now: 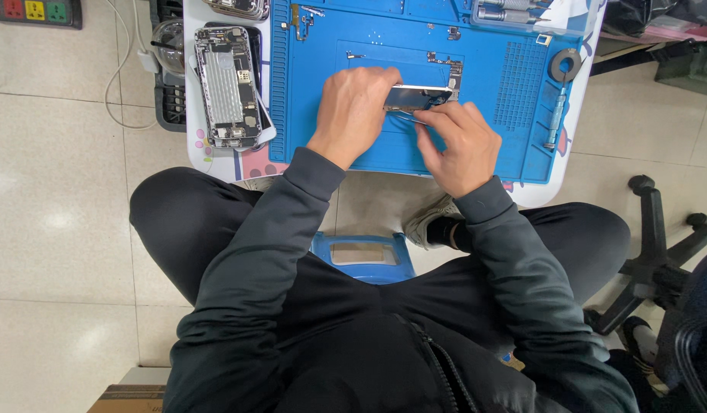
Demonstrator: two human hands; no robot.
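Left hand point(355, 107) curled over the near end of a small metal part point(417, 97), gripping it above the middle of the blue mat point(506, 153). Right hand point(457, 145) pinched shut on thin tweezers point(405, 117), tips tucked just under the part. Opened phone point(228, 86) lying left of the mat, well apart from both hands. Tape roll point(565, 65) and screwdriver point(555, 122) at the mat's right edge. Small loose pieces scattered along the far side. Blue stool point(363, 260) below, between the knees. Chair base point(659, 260) at the right, on the tiled floor.
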